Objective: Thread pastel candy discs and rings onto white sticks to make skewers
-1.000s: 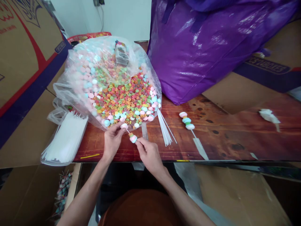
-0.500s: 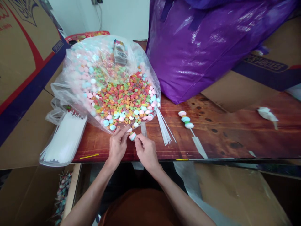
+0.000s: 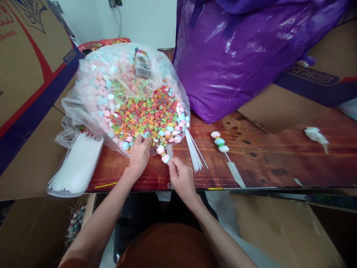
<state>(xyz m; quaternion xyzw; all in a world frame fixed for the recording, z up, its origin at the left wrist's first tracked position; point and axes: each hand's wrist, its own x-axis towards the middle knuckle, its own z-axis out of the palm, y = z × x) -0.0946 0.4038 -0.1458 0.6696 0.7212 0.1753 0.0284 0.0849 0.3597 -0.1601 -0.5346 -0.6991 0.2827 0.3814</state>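
Note:
My right hand (image 3: pixel 180 175) pinches the lower end of a candy skewer (image 3: pixel 163 153). Pink and white marshmallows with a small orange-green ring between them are threaded on its stick, which tilts up to the left. My left hand (image 3: pixel 140 154) is at the near edge of the candy pile, its fingertips bent down among marshmallows (image 3: pixel 126 145) and gummy rings (image 3: pixel 145 115). Its fingers are closed, and what they hold, if anything, is hidden. The sweets lie on a clear plastic bag (image 3: pixel 73 97). To the right, a finished-looking skewer (image 3: pixel 219 141) rests on the table.
White sticks (image 3: pixel 192 150) lie right of the pile, with a bag of more sticks (image 3: pixel 75 163) at left. A stack of small printed cards (image 3: pixel 142 63) sits on the plastic. A purple bag (image 3: pixel 237 63) and cardboard boxes (image 3: pixel 25 74) surround the wooden table (image 3: pixel 267 149). Crumpled tissue (image 3: pixel 316 134) lies far right.
My left hand has let go of the skewer and moved up into the sweets. My right hand has shifted right with the skewer, whose marshmallows now show more fully.

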